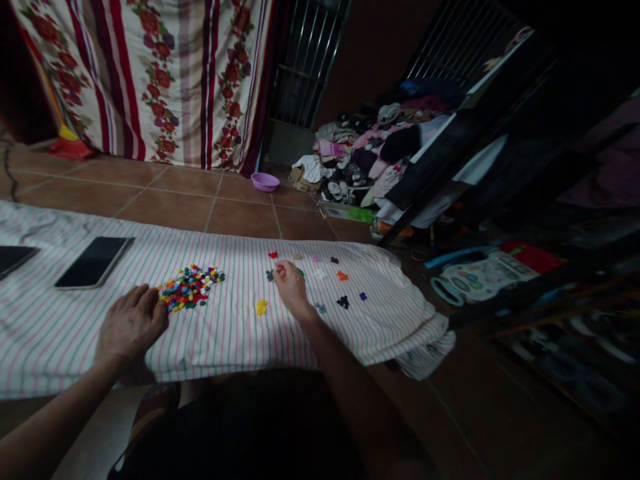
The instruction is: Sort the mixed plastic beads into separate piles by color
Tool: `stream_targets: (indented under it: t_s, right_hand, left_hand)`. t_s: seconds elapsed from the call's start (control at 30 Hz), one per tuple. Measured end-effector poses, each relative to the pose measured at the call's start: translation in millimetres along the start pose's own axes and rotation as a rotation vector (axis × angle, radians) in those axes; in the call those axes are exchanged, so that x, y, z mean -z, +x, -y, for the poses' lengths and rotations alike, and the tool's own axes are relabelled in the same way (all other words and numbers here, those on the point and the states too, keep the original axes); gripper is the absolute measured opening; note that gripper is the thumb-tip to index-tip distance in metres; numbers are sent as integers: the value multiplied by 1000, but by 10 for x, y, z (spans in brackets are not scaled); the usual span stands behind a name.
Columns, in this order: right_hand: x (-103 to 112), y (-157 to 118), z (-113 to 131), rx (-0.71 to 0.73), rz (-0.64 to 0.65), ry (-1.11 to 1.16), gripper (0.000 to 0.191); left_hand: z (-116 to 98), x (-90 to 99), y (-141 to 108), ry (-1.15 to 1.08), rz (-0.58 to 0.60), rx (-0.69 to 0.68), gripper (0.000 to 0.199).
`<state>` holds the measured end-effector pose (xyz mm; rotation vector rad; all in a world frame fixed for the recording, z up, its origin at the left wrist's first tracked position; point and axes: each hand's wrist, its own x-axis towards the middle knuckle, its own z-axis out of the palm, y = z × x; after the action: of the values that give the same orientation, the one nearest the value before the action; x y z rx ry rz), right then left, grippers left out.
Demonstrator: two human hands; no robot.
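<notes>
A heap of small multicoloured pieces (193, 287) lies on the striped cloth (220, 340). My left hand (134, 320) rests on the cloth at the heap's left edge, its fingers bent and close together; what they hold, if anything, is hidden. Over small single-colour clusters, my right hand (291, 283) has its thumb and fingertips pinched on something too small to make out. Beside those fingertips is a grey cluster (270, 275), with a red one (273, 255) just beyond. A yellow cluster (261, 307) sits nearer me. Orange (343, 275), black (343, 302) and purple (363, 296) clusters lie farther right.
A phone (95, 263) lies left of the heap, and another dark device (15, 259) is at the far left. Past the cloth, a purple basin (265, 182) stands on the tiled floor near a pile of clothes (375, 147). A colourful toy panel (480, 277) is at right.
</notes>
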<state>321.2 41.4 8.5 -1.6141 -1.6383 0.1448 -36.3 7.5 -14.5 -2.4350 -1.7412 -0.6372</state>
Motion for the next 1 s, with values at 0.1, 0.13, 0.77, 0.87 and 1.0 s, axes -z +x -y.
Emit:
stream_targets:
  t_s: [0.1,0.13,0.77,0.87,1.0]
  right_hand:
    - [169,219,-278,-49,-53,-73,19]
    - [211,294,-368,-67,-61,-95,17]
    - [122,859,-1030,-176,42,-262,21]
    - [137,867,-1022,-182,99,-308,22]
    - [186,877,-1010,-152,110,-316,30]
  left_hand:
    - [3,-35,-12,147,5,-49,20]
    - [6,-45,-14,171,7,-56,21]
    - [114,-154,-57,243,-78,-144,24]
    - [107,-153,-57,231,-82,-145,25]
    - [51,-133,-45,207,-67,-59,29]
